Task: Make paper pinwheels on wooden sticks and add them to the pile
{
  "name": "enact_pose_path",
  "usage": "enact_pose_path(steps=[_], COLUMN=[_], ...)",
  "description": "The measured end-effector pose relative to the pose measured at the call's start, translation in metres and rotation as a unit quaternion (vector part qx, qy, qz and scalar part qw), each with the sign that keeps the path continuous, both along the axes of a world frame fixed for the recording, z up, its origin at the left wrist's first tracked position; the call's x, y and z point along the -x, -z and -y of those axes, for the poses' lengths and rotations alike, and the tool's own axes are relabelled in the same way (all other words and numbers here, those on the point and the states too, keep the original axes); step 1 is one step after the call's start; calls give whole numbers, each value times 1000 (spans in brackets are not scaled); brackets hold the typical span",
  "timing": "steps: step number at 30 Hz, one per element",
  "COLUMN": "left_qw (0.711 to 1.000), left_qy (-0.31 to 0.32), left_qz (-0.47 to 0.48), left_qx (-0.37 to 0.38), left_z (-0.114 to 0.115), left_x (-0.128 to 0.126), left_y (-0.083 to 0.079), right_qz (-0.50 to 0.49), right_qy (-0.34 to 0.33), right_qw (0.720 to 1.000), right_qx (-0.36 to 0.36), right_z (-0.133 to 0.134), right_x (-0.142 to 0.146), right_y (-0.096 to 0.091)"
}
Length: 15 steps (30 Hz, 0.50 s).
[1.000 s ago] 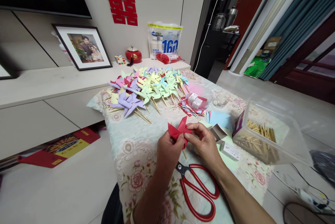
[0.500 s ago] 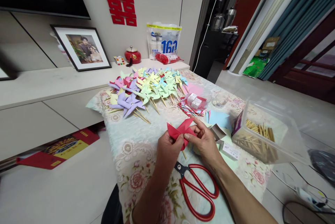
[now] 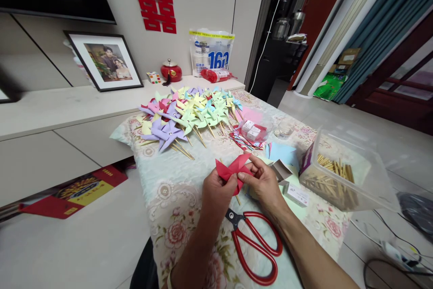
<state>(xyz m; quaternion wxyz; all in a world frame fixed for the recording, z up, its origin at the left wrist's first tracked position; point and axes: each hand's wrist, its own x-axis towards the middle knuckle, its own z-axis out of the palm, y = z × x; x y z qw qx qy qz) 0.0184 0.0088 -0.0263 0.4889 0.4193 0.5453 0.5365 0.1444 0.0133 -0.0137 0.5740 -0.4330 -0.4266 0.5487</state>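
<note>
A red paper pinwheel (image 3: 232,168) is held between both hands above the table's near half. My left hand (image 3: 216,190) is closed on its left side, the thumb pressing near the middle. My right hand (image 3: 262,177) grips the right blades, thumb also close to the centre. A thin wooden stick (image 3: 238,199) pokes out below the paper; whether a pin joins them is hidden by the thumbs. Just below the hands lie scissors (image 3: 255,246) with red handles, their blades hidden under my left hand and wrist.
Several finished pastel pinwheels (image 3: 192,113) lie piled at the table's far side. A clear plastic box (image 3: 368,167) of wooden sticks stands at the right. Small white boxes (image 3: 297,194), blue paper (image 3: 283,153) and striped paper strips (image 3: 248,140) lie between. Floral cloth (image 3: 176,230) covers the table.
</note>
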Motion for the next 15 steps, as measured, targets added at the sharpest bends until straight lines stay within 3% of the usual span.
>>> enact_pose_path(steps=[10,15], left_qw=[999,1000], left_qy=[11,6], left_qz=[-43,-21], left_qx=[-12,-9], left_z=[1,2], left_x=[2,0], left_y=[9,5], right_qz=[-4,-5], right_qy=[-16,-17], right_qw=[1000,1000], right_qx=[-4,-3], right_z=[-1,-1], right_x=[0,1], right_y=[2,2])
